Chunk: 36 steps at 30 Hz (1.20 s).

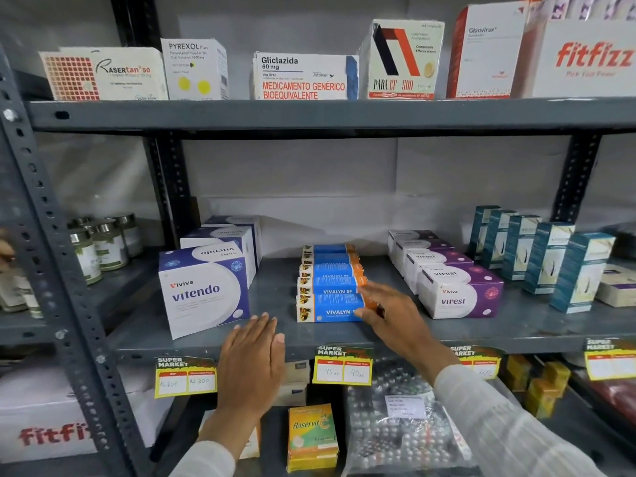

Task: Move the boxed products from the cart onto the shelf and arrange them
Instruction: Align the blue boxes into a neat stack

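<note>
Squaring the front Vivalyn box (328,308) looked like the step: right hand (389,313), fingers spread, touched its orange end w/o gripping. Left hand (253,352) hovered flat and open, left of the box, nr shelf edge (413,333). Best to nudge gently, flush w/ the row behind.

I saw the boxed products on the middle shelf (275,325), grey metal. Centre: a row of five long blue-and-orange Vivalyn EF boxes (328,282), lying flat, side by side front to back, touching each other, labels facing me. The front Vivalyn box (327,309) sat near the shelf edge, its orange right end partly hidden. Left of that: white-and-purple Vitendo boxes (213,266), three in a line going back, front one angled slightly. Right: white-and-purple Virest boxes (447,270), four in a diagonal line. Far right: upright teal boxes (540,256), five, label text unreadable.
</note>
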{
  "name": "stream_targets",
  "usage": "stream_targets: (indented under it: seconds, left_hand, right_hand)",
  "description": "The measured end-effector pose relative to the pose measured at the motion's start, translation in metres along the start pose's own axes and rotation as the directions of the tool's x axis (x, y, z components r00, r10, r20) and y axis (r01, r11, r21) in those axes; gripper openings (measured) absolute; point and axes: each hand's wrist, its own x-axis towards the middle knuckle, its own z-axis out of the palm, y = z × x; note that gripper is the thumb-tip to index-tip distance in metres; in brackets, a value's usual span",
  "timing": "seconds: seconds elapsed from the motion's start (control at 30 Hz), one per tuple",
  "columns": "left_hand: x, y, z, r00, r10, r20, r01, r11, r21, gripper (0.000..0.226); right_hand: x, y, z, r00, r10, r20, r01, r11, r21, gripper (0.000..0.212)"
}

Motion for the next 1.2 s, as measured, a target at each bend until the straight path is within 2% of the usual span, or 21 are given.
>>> stream_targets:
  seconds: [0.07,0.17,0.23,0.27,0.33,0.4,0.47,0.5,0.53,0.57,0.7,0.93,1.13,1.2]
  left_hand:
    - [-0.007,-0.002,-0.016,0.999,-0.021,-0.044,0.014,0.986,-0.164,0.044]
    - [-0.021,-0.021,-0.048,0.96,-0.138,-0.242,0.05,0.94,-0.338,0.035]
    - [-0.027,-0.047,-0.066,0.893,-0.255,-0.37,0.114,0.925,-0.362,0.04]
    - [-0.028,-0.06,-0.074,0.866,-0.322,-0.384,0.164,0.906,-0.39,0.044]
    - [-0.022,-0.084,-0.086,0.839,-0.452,-0.305,0.26,0.824,-0.504,0.052]
    - [-0.005,-0.101,-0.09,0.858,-0.504,-0.098,0.318,0.672,-0.669,0.056]
    - [0.022,-0.108,-0.093,0.847,-0.508,0.157,0.404,0.424,-0.811,0.056]
    - [0.032,-0.107,-0.095,0.85,-0.475,0.226,0.417,0.346,-0.841,0.056]
    - [0.039,-0.104,-0.098,0.864,-0.433,0.256,0.414,0.321,-0.852,0.058]
    - [0.042,-0.1,-0.103,0.885,-0.385,0.262,0.395,0.323,-0.86,0.062]
    - [0.057,-0.11,-0.112,0.875,-0.391,0.285,0.404,0.266,-0.875,0.067]
    - [0.069,-0.128,-0.11,0.86,-0.379,0.342,0.454,0.264,-0.851,0.065]
    - [0.064,-0.126,-0.104,0.877,-0.369,0.307,0.43,0.316,-0.846,0.058]
    - [0.064,-0.127,-0.103,0.873,-0.368,0.32,0.439,0.307,-0.844,0.061]
  right_hand:
    - [-0.003,-0.012,0.003,0.996,-0.027,-0.086,0.023,0.999,-0.046,0.049]
    - [0.0,-0.057,0.013,0.973,-0.104,-0.205,0.109,0.994,0.01,0.042]
    - [0.009,-0.096,0.025,0.975,-0.144,-0.17,0.168,0.977,0.134,0.041]
    - [0.013,-0.116,0.031,0.981,-0.142,-0.132,0.169,0.961,0.219,0.041]
    - [0.021,-0.155,0.042,0.996,-0.09,0.011,0.077,0.898,0.434,0.05]
    - [0.03,-0.182,0.059,0.983,-0.033,0.181,-0.086,0.787,0.611,0.056]
    - [0.038,-0.197,0.082,0.962,0.038,0.271,-0.222,0.688,0.69,0.043]
    - [0.041,-0.202,0.092,0.956,0.058,0.287,-0.256,0.638,0.726,0.047]
    - [0.045,-0.204,0.105,0.958,0.076,0.277,-0.266,0.596,0.758,0.061]
    - [0.048,-0.206,0.114,0.958,0.1,0.27,-0.28,0.547,0.789,0.071]
    - [0.048,-0.217,0.129,0.952,0.11,0.286,-0.306,0.37,0.877,0.065]
    - [0.047,-0.216,0.139,0.956,0.09,0.281,-0.294,0.373,0.88,0.061]
    - [0.048,-0.216,0.137,0.957,0.08,0.279,-0.288,0.355,0.889,0.052]
    - [0.048,-0.218,0.138,0.954,0.086,0.286,-0.298,0.365,0.882,0.05]
